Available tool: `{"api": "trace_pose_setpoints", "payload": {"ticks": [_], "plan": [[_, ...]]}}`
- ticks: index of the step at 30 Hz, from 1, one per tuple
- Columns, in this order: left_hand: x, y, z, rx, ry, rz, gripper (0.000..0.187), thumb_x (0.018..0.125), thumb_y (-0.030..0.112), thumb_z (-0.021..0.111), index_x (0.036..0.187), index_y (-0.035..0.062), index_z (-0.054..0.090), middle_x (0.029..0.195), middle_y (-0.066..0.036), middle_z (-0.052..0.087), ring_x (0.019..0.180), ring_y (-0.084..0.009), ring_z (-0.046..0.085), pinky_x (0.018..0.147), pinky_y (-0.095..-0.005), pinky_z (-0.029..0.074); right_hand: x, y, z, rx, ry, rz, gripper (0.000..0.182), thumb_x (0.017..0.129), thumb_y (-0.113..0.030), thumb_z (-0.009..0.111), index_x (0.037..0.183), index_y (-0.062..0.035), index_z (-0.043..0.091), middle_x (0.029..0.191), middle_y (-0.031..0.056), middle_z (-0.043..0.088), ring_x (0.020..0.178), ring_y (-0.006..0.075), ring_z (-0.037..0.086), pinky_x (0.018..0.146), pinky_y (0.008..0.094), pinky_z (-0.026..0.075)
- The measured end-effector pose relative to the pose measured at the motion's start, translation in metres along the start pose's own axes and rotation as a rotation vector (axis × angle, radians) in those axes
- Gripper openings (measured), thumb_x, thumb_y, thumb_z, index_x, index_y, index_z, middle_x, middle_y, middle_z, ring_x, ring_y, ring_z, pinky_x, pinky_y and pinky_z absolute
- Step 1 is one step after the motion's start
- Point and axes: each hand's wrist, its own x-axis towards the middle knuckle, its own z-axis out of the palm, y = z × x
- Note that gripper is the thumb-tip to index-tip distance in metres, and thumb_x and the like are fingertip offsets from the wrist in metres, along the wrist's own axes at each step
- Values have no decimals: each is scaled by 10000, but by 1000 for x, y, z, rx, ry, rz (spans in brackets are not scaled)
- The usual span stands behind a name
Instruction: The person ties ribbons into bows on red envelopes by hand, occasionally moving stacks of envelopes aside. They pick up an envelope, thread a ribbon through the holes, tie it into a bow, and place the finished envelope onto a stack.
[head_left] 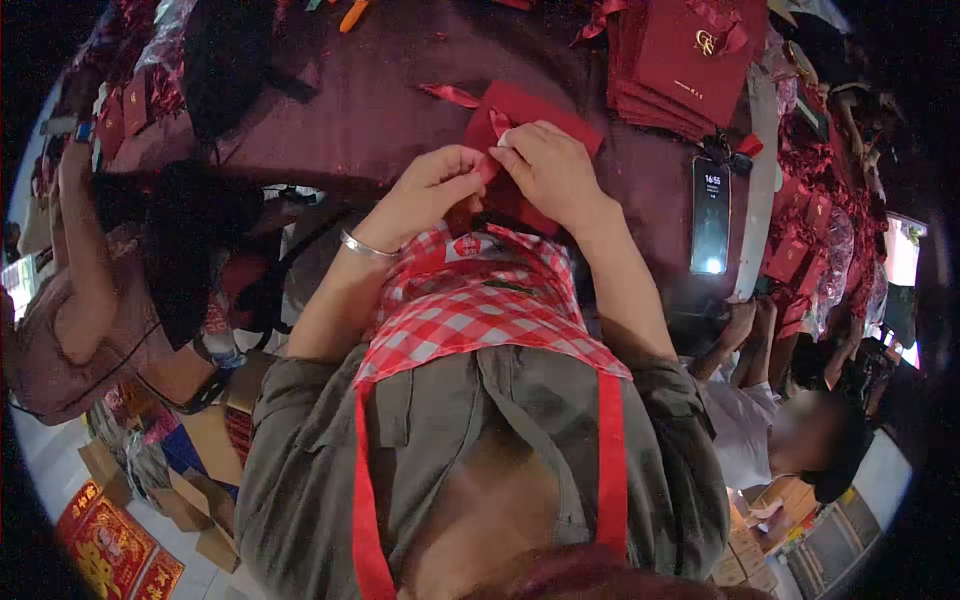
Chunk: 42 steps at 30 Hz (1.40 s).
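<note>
A dark red gift bag or pouch (535,105) lies in front of me at the table edge, with a red ribbon (450,95) running out to its left. My left hand (430,190), a silver bangle at its wrist, is closed, thumb and fingers pinching a piece of the red ribbon at the bag's near left side. Right beside it, my right hand (555,170) rests over the bag with thumb and forefinger pressed together on the ribbon. A small whitish bit (503,138) shows at those fingertips; what it is I cannot make out. The hands hide much of the bag's near part.
At the upper right sits a stack of red bags (680,65) with gold print and ribbons. A lit phone (711,215) lies below it. An orange-handled tool (353,15) is at the far edge. Other people's arms (75,230) are at both sides, near more red bags (790,255).
</note>
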Motion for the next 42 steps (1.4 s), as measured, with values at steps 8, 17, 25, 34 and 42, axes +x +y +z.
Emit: {"api": "trace_pose_setpoints", "payload": {"ticks": [8,17,25,34,42], "plan": [[-37,-9,-38,190,11,-44,157,931,157,533,1004,22,560,807,32,556,720,-49,502,655,-194,407,1,17,-2,29,155,16,193,867,-251,567,883,-62,604,853,111,638,842,303,605,725,410,490],[-33,-1,-15,320,64,23,137,899,102,581,986,-3,582,822,10,596,688,-49,532,616,-215,462,-6,15,-24,-170,401,-36,302,793,-180,672,1008,1,563,972,177,577,891,361,549,748,432,473],[2,4,7,453,157,380,144,820,23,602,951,-36,599,793,-63,641,767,-77,568,692,-265,488,-1,-45,-12,40,153,-172,294,762,-154,679,1000,-8,587,924,144,594,847,334,580,769,421,470],[4,-15,4,59,100,298,96,857,8,559,946,-22,580,826,-48,620,767,-105,579,698,-257,490,-9,-28,-12,75,34,-120,209,806,-110,619,972,13,587,817,158,569,770,347,548,698,424,441],[2,-2,2,277,157,312,125,848,69,621,946,-6,604,878,-26,623,793,-72,550,692,-236,468,-11,-30,-16,66,68,-113,194,784,-55,630,953,24,576,807,174,554,775,344,537,682,417,433]]}}
